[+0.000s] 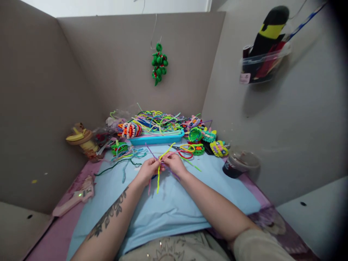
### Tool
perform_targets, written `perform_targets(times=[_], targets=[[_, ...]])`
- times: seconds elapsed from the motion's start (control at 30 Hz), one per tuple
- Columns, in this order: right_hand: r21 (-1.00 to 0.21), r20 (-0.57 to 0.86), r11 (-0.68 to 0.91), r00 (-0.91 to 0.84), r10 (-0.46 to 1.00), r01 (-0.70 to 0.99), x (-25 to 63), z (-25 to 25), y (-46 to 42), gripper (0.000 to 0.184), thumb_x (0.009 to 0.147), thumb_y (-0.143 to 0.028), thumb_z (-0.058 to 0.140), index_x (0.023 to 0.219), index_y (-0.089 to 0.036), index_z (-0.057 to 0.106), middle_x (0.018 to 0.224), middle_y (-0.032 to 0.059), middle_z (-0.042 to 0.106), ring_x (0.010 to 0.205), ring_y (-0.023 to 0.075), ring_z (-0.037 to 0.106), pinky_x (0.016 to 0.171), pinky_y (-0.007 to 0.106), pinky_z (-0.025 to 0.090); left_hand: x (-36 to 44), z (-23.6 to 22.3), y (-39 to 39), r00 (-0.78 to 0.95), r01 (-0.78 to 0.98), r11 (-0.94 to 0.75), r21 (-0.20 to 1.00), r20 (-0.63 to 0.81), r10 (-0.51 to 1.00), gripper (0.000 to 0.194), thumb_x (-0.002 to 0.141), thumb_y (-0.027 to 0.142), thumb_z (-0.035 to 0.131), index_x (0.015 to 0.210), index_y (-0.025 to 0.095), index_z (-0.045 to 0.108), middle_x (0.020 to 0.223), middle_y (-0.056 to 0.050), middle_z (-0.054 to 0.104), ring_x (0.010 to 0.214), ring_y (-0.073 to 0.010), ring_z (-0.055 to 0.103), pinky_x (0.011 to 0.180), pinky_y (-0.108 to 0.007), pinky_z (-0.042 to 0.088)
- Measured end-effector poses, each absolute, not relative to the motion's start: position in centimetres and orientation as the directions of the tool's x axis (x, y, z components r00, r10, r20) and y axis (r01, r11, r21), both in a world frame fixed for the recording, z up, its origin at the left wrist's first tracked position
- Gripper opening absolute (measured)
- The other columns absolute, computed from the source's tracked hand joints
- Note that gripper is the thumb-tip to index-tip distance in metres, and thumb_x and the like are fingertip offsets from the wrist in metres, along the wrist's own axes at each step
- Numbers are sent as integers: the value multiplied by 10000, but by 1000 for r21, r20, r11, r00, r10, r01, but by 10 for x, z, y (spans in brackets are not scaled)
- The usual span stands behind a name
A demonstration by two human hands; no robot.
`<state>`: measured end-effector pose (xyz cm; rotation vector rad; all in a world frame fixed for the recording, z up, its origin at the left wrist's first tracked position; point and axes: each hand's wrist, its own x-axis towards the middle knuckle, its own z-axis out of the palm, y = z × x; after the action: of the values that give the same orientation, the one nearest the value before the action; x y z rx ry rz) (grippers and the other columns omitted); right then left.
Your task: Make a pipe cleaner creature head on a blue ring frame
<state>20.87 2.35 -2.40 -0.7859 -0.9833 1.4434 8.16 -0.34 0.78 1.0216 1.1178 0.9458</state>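
Note:
My left hand (151, 168) and my right hand (174, 162) meet over the middle of the blue cloth (190, 199). Between their pinched fingertips is a crossed bundle of pipe cleaners: a yellow pipe cleaner (158, 183) hangs down, and purple (150, 149) and pink ends stick out around it. The fingers hide where the strands cross. Just beyond my right hand lie scissors (187, 155) with red and orange handles, beside a loose green pipe cleaner (196, 167). Blue and dark green strands (115, 166) lie left of my left hand.
A blue tray (157, 138) heaped with pipe cleaners stands at the back, with several finished colourful pieces (219, 148) around it. A pink glue gun (78, 197) lies left, a lidded cup (239, 165) stands right. Grey panels enclose three sides; a plastic holder (261, 69) hangs right.

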Motion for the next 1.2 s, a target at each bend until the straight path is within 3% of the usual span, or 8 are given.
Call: perform_targets(times=[0.37,0.6,0.8,0.93,1.07,1.13,1.2], targets=[[-788,-87,-159,-148,985,-595,207,-15,19,331,564,-273,734,655,-190,426,604,-1,636,533,126,609,516,236,485,82,8,-6,174,-128,289,949,-265,948,222,673,303,659,688,149,499,623,-29,654,543,-107,619,535,-198,462],[-745,-146,-175,-98,984,-643,206,-13,21,295,574,-183,711,624,-188,420,538,-5,601,452,118,572,437,222,461,86,7,-4,173,-191,239,952,-207,963,223,661,289,661,699,149,492,602,-19,637,531,-108,607,558,-224,480],[-708,-159,-205,-130,979,-676,208,-16,24,208,621,-163,675,604,-165,468,554,28,622,478,139,599,465,239,485,89,3,-4,182,-248,221,943,-178,967,245,635,296,678,697,154,489,593,5,616,531,-105,591,583,-243,480],[-733,-181,-267,-199,963,-625,215,-13,26,150,696,-201,648,640,-143,522,632,57,654,571,154,640,532,252,510,85,4,-4,143,-223,190,956,-161,977,288,617,352,696,695,156,501,609,12,593,551,-109,584,573,-238,467],[-776,-182,-322,-295,938,-543,230,-1,23,186,710,-277,672,834,-177,576,871,48,679,748,160,666,586,253,511,74,8,-3,88,-170,127,977,-113,990,312,609,392,713,657,156,515,588,38,525,519,-70,517,512,-184,415],[-846,-175,-329,-365,915,-419,237,4,20,291,681,-301,701,929,-196,591,858,37,677,692,147,660,538,224,484,69,10,-2,90,-172,102,980,-87,992,307,603,388,724,633,152,530,572,41,505,499,-59,483,500,-179,403],[-918,-149,-287,-433,889,-275,241,5,19,323,641,-307,727,913,-165,625,696,14,655,529,112,604,454,190,421,65,12,-1,109,-186,98,978,-78,991,296,583,369,745,635,146,556,573,35,517,509,-63,486,518,-187,415]])
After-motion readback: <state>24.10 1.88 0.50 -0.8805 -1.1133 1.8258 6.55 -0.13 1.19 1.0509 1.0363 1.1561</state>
